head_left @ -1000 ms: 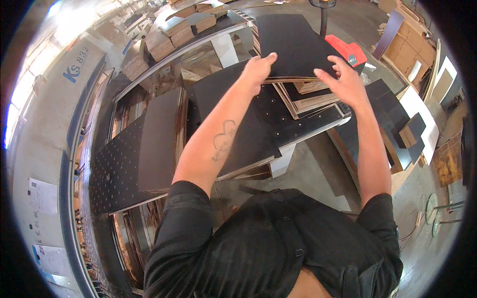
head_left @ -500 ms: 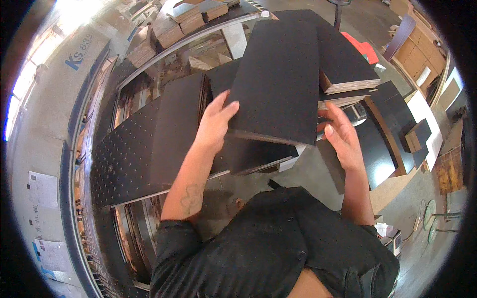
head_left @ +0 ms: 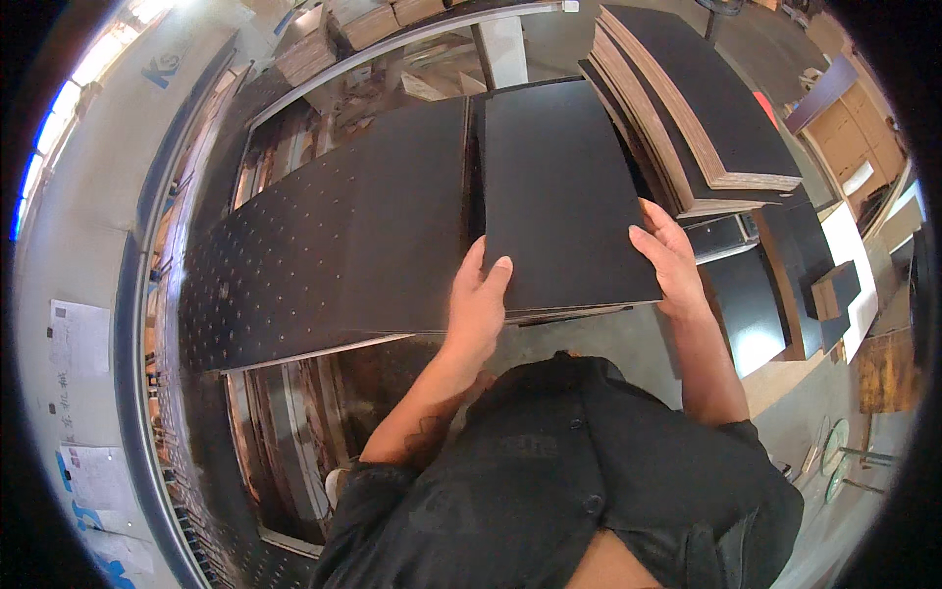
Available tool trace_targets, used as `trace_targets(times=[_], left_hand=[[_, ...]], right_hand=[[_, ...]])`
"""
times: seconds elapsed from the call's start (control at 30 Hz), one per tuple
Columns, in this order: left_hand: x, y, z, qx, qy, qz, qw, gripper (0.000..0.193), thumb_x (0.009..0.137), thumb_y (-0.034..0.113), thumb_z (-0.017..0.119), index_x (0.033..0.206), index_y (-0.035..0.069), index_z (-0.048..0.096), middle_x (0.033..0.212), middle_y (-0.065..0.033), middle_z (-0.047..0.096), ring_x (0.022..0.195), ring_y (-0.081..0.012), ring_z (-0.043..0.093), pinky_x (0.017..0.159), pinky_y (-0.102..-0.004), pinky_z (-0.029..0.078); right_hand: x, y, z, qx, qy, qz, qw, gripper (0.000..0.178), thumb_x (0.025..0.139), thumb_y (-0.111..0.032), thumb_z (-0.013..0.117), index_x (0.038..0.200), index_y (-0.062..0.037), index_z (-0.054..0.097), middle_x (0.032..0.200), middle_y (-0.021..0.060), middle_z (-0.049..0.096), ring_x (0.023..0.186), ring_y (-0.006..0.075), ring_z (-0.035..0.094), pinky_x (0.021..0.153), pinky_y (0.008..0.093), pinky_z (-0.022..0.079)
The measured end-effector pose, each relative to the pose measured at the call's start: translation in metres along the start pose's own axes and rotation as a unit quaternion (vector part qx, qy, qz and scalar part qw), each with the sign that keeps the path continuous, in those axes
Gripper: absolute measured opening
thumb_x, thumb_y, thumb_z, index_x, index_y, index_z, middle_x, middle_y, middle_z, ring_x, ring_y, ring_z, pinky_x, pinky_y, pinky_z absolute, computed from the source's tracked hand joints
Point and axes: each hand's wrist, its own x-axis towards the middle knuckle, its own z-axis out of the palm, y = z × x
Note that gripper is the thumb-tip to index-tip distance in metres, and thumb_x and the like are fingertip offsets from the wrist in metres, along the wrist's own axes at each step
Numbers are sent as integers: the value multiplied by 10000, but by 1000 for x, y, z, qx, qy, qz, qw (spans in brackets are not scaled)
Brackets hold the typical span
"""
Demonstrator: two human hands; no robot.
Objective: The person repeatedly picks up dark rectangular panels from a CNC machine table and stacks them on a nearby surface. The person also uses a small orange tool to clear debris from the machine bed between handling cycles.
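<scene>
A black rectangular board (head_left: 564, 196) lies roughly level in front of me, its pale layered edge toward my body. My left hand (head_left: 479, 293) grips its near left corner, thumb on the top face. On the right side my right hand (head_left: 672, 260) closes around the edge, its thumb also on top. Just left of it, a second dark board (head_left: 407, 211) rests on a black table dotted with small studs (head_left: 270, 270). A narrow dark gap runs between the two boards. Whether other boards lie directly beneath the held one is hard to see.
A stack of black boards with layered wood edges (head_left: 721, 118) stands at the far right. Nearer on that side are more dark panels (head_left: 746, 294) and a small block (head_left: 834, 293). A long grey machine beam (head_left: 83, 265) borders the left. Wood offcuts (head_left: 368, 25) lie at the back.
The held board has come down and levelled beside the other dark board. My right hand, apart from it with fingers spread before, now grips its right edge. The view has shifted too.
</scene>
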Motion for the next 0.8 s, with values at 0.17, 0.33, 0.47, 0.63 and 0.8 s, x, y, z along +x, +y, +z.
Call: trace_targets(times=[0.17,0.33,0.47,0.63,0.8], left_hand=[[5,4,-2,143,-58,23,988,523,1045,136,589,1509,-59,443,1395,-115,609,1255,-187,568,1080,-324,439],[11,51,-60,471,-5,125,873,438,1017,228,667,1368,-30,622,1249,-91,692,1068,-171,650,959,-330,510],[57,82,-131,354,90,149,919,617,1002,364,692,1464,-12,535,1429,-202,605,1300,-268,594,1093,-383,453],[114,60,-183,291,118,-18,949,894,977,477,698,1626,20,289,1660,-196,336,1530,-285,330,1244,-401,237],[108,29,-178,268,52,-101,957,956,944,454,741,1647,40,243,1657,-144,346,1528,-270,314,1247,-388,214]], right_hand=[[11,23,-29,31,-15,21,999,511,1007,-103,596,1489,22,481,1388,121,603,1239,193,593,1061,335,471],[13,50,-74,-426,87,-4,900,683,984,-300,718,1550,-49,428,1490,147,518,1308,251,552,1054,357,481],[24,69,-84,-329,32,48,943,768,987,-383,711,1594,-56,373,1606,175,415,1429,311,466,1157,402,392],[53,75,-65,-254,55,85,962,920,960,-495,699,1633,-31,277,1678,194,300,1558,273,275,1249,364,225],[52,74,-47,-348,34,100,931,1016,899,-473,746,1650,-40,216,1683,227,274,1574,329,234,1263,384,206]])
